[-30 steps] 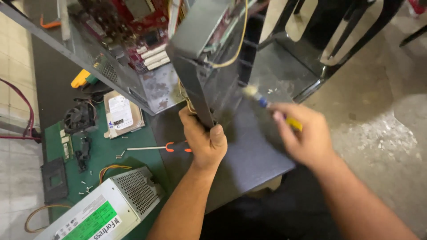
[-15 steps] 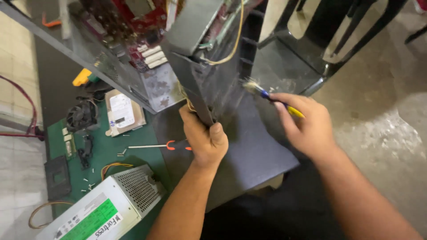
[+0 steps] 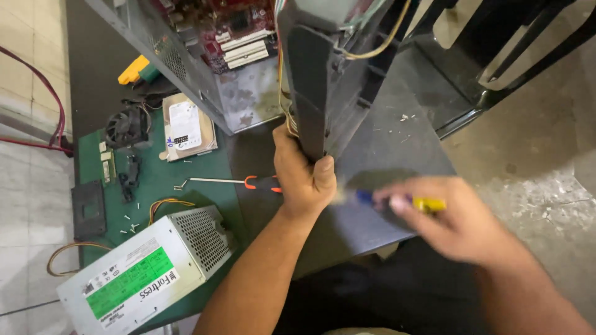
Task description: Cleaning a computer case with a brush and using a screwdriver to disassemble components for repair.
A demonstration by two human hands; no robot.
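My left hand [image 3: 304, 174] grips the lower corner of a dark grey computer front panel [image 3: 329, 68], held upright and tilted over the dark table [image 3: 385, 155]. Yellow and grey cables trail from the panel's inner side. My right hand [image 3: 459, 223], blurred with motion, holds a small brush with a blue and yellow handle [image 3: 397, 200], its pale bristles close to my left hand's knuckles. Behind the panel lies the open computer case [image 3: 205, 56], with a red motherboard inside.
On the green mat [image 3: 161, 186] lie a hard drive [image 3: 186, 127], a cooling fan [image 3: 126, 126], a screwdriver with an orange and black handle [image 3: 242, 182], loose screws and a grey power supply [image 3: 149, 270]. A dark chair frame [image 3: 496, 68] stands at right.
My right hand has swept the brush down and left, from the panel's inner side to beside my left hand. The left hand keeps its grip on the panel.
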